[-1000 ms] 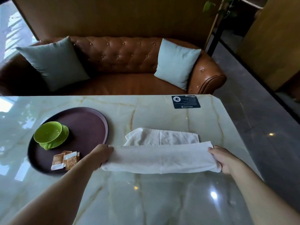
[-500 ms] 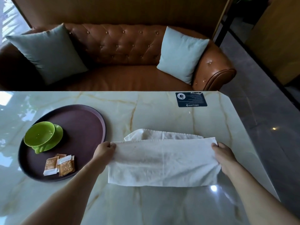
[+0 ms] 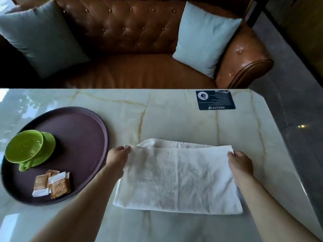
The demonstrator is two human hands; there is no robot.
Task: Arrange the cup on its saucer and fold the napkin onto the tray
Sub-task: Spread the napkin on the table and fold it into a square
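White cotton, faintly crumpled and stitched along its hem, lies nearest: one napkin (image 3: 178,179) folded over on itself into a broad rectangle on the glossy marble table (image 3: 174,116), a rounded under-layer peeking out along the far edge. Two bare forearms reach in from below. The left hand (image 3: 118,157) pinches the napkin's far left corner between curled fingers; the right hand (image 3: 240,162) grips the far right corner the same way, knuckles up. Both are closed on the cloth.

Just beside the left hand sits one round tray (image 3: 83,137), matte plum-brown with a low raised rim. The napkin lies on the table, apart from it. On the tray's near side rest a few small paper sachets (image 3: 52,185), tan and white, overlapping; I count about three but cannot be sure. Further back on the tray, one glossy lime-green cup (image 3: 24,147) stands on its matching saucer (image 3: 49,142), handle toward the near side.

Beyond, a dark rectangular card (image 3: 215,100) lies flat by the table's far edge. Behind the table runs a tufted brown leather sofa (image 3: 132,32) with two square fabric cushions, grey-green (image 3: 40,35) and pale blue (image 3: 204,35).
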